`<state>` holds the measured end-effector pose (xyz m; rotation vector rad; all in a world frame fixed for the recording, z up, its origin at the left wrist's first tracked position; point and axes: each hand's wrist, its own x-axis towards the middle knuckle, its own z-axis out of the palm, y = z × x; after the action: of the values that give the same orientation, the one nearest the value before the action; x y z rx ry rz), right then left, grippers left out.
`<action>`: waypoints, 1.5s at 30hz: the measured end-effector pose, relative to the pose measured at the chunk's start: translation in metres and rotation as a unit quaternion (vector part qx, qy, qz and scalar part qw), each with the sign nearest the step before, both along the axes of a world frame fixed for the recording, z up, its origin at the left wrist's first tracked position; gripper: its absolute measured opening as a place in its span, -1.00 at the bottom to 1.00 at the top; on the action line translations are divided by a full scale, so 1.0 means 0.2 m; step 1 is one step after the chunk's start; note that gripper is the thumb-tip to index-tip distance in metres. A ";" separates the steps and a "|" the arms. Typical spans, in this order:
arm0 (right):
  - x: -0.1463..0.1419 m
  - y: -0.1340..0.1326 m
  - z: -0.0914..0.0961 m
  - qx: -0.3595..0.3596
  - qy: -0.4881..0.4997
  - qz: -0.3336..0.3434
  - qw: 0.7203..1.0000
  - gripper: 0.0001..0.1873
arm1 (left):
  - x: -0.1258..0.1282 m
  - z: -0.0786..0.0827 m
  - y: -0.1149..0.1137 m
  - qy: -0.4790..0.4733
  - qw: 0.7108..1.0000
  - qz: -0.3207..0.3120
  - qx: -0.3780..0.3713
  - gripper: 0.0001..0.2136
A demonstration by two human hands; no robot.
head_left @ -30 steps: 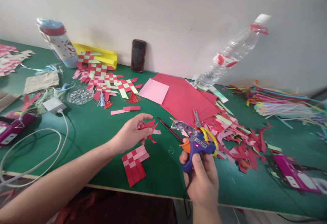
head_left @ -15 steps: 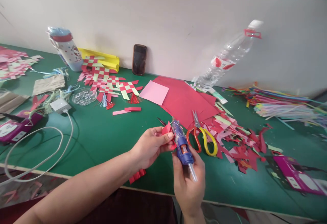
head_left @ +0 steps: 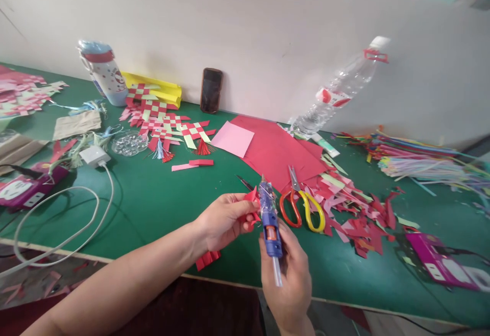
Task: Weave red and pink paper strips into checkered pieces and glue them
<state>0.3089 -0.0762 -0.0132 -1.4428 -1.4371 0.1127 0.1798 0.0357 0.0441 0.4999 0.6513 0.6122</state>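
My left hand (head_left: 227, 219) pinches a folded piece of red paper (head_left: 251, 198) between thumb and fingers, above the green table. Wrapped around a blue hot glue gun (head_left: 271, 223) is my right hand (head_left: 289, 269); the gun's nozzle points away from me and a clear glue stick (head_left: 277, 272) sticks out of its back end. The gun is just right of the red paper; whether they touch I cannot tell. Scissors (head_left: 300, 200) with one red and one yellow handle lie right of the gun. Another folded red piece (head_left: 209, 260) rests near the table's front edge, partly behind my left forearm.
Red sheets (head_left: 268, 142) and a pink square (head_left: 233, 139) lie ahead, with paper scraps (head_left: 356, 213) to the right. Woven paper pieces (head_left: 155, 109), a phone (head_left: 211, 90), a flask (head_left: 105, 73) and a tilted plastic bottle (head_left: 340, 88) stand or lie farther back. A white cable (head_left: 103, 208) loops at left.
The glue gun has turned more upright in view, its back end swinging left, and a small gap shows between it and the red paper. Both hands keep their hold.
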 end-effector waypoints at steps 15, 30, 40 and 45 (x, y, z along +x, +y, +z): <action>0.26 -0.10 -0.05 -0.068 -0.373 0.046 0.924 -0.38 | -0.17 -0.05 0.09 -0.014 0.999 0.019 0.037 -0.79; 0.00 0.16 0.23 -0.167 0.075 0.059 0.981 -0.46 | -0.03 -0.02 -0.07 -0.032 0.998 0.007 0.053 -0.64; -0.06 0.35 0.29 0.041 -0.208 -0.003 0.977 -0.80 | -0.03 -0.03 -0.03 -0.090 0.993 0.072 0.003 -0.81; -0.13 0.35 0.28 0.004 -0.236 -0.002 0.972 -0.72 | -0.02 0.03 0.00 -0.119 0.986 0.092 -0.066 -0.78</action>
<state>0.2838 -0.0053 0.0432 -1.5291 -1.8113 -0.2565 0.1751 0.0365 0.0509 0.2383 0.5101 0.7842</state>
